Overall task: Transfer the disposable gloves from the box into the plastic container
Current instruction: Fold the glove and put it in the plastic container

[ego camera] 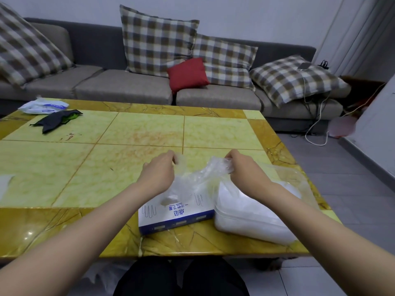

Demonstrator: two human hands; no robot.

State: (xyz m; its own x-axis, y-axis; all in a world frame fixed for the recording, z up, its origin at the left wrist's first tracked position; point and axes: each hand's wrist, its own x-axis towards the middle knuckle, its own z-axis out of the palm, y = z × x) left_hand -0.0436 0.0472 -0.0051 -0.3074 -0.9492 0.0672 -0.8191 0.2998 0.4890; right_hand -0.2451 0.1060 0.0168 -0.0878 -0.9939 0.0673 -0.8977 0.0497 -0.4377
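A white and blue glove box (175, 216) lies flat near the table's front edge. Thin clear disposable gloves (192, 178) hang stretched above it between both hands. My left hand (159, 173) pinches their left end, and my right hand (242, 167) pinches the crumpled right end. Right of the box stands the clear plastic container (258, 218), with a white pile of gloves inside it. My right forearm crosses over the container.
The yellow marble table (128, 133) holds a black cloth (55, 119) and a white plastic packet (42, 106) at its far left. A grey sofa (128, 86) with checked cushions stands behind. Cables (316, 124) trail on the floor at the right.
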